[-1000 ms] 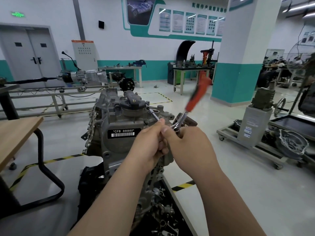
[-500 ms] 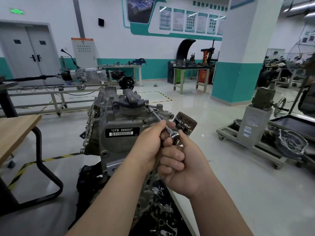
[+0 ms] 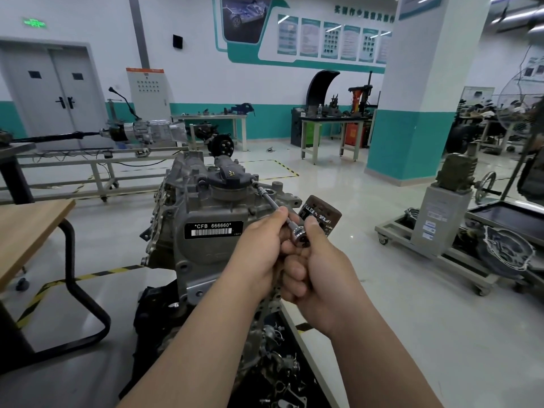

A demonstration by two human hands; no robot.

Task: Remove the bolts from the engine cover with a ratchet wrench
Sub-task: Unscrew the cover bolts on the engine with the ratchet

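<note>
Over the engine (image 3: 206,240), my left hand (image 3: 259,251) pinches the extension bar (image 3: 269,200), its tip beside the black cap (image 3: 228,178), while my right hand (image 3: 321,269) wraps its grip round the ratchet wrench (image 3: 301,238).

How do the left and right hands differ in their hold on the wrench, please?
The left hand pinches the thin bar with fingertips; the right hand is fisted below the wrench head. The left hand sits nearer the engine than the right hand. Both hold the wrench.

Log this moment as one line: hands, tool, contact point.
left hand: pinches extension bar | right hand: grips ratchet wrench | socket: at engine cover, beside black filler cap
</note>
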